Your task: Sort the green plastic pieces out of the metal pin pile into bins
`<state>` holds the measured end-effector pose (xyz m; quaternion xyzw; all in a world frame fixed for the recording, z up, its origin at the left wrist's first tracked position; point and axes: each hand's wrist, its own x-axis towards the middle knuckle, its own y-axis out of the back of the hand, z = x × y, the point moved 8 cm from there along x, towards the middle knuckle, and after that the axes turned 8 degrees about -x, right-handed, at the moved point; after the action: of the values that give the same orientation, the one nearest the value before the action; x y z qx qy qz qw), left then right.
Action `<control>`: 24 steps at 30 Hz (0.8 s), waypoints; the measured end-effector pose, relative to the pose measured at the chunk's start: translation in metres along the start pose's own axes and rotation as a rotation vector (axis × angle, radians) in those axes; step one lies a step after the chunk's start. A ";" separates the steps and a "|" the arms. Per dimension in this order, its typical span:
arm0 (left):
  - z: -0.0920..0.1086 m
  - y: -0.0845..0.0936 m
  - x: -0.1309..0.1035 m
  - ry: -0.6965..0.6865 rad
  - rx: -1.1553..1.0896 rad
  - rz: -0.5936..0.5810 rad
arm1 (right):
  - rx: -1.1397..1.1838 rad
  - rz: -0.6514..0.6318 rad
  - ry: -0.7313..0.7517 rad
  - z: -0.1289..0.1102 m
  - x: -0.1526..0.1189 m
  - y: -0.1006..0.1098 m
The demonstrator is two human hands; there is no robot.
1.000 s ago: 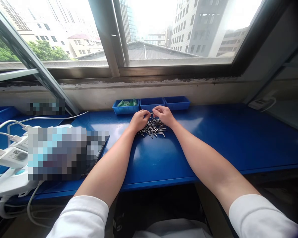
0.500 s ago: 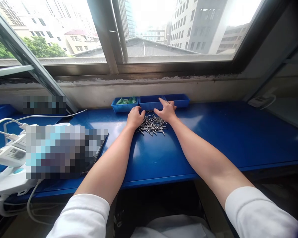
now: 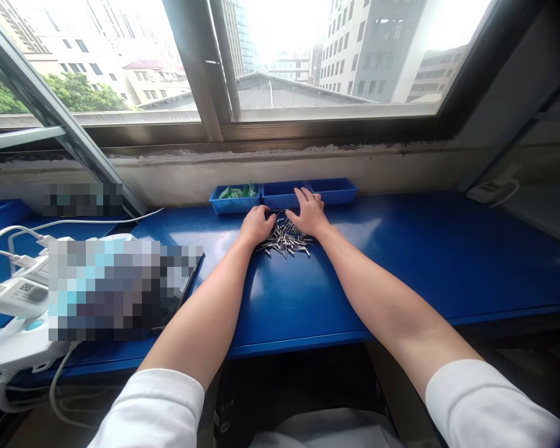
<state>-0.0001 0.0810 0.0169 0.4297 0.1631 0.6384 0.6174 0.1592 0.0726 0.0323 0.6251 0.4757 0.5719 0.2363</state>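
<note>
A loose pile of slim silver metal pieces [image 3: 287, 240], which look like blind rivets, lies on the blue tabletop [image 3: 289, 298]. My left hand [image 3: 256, 225] rests at the pile's left edge, its fingers bent and its thumb held apart beside the pieces. On the far right side of the pile is my right hand [image 3: 310, 213], palm down, fingers spread and thumb pointing inward over the pieces. Nothing shows gripped in either hand. Behind them, the blue middle bin [image 3: 282, 190] and the right bin [image 3: 336, 186] are partly covered by my right fingers.
The left blue bin [image 3: 224, 204] holds green crumpled material [image 3: 238, 191]. White chargers and cables [image 3: 21, 292] crowd the left side, next to a blurred-out item and a dark flat object [image 3: 184, 277]. A metal frame post [image 3: 93, 149] slants down behind them, near the window.
My right hand has come slightly down and left toward the pile, its fingers less fanned out. My left hand has shifted a little to the right, thumb nearer the pieces.
</note>
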 end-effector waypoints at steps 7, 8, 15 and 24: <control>0.002 -0.007 0.001 -0.049 0.033 -0.065 | 0.010 -0.206 0.077 -0.007 -0.006 -0.015; 0.002 -0.007 0.000 -0.054 0.037 -0.070 | 0.007 -0.248 0.072 -0.007 -0.007 -0.019; 0.004 -0.008 -0.001 -0.060 0.050 -0.087 | 0.085 -0.252 0.130 -0.012 -0.004 -0.027; 0.006 -0.008 -0.001 -0.070 0.061 -0.092 | 0.202 -0.216 0.108 -0.008 -0.003 -0.026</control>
<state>0.0093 0.0800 0.0140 0.4625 0.1803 0.5886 0.6380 0.1438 0.0800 0.0106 0.5592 0.6073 0.5252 0.2065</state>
